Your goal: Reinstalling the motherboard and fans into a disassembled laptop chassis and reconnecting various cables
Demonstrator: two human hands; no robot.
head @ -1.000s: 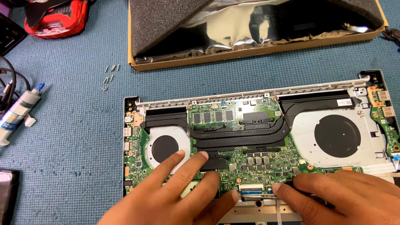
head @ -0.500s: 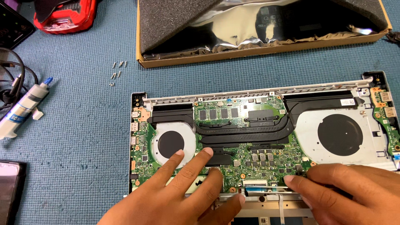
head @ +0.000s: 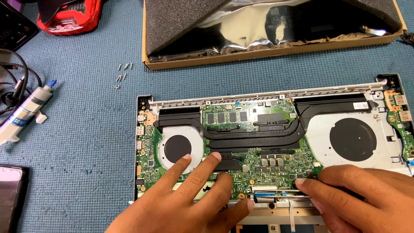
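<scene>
opened laptop [head: 267, 146] lies flat on the blue bench [head: 77, 142], boards up | left hand [head: 189, 203] grip spread, fingers pressing the green mainboard [head: 258, 162], steadying it | right hand [head: 358, 198] fingertips pressed together at its lower edge | loose screws [head: 122, 74] parked aside, clear of the hands

A blue textured mat [head: 77, 142] covers the whole work surface, evenly lit.

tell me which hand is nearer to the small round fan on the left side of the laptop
Left. The left hand has a fingertip reaching the lower edge of the small round fan; the right hand rests far across the board, below the larger fan.
</scene>
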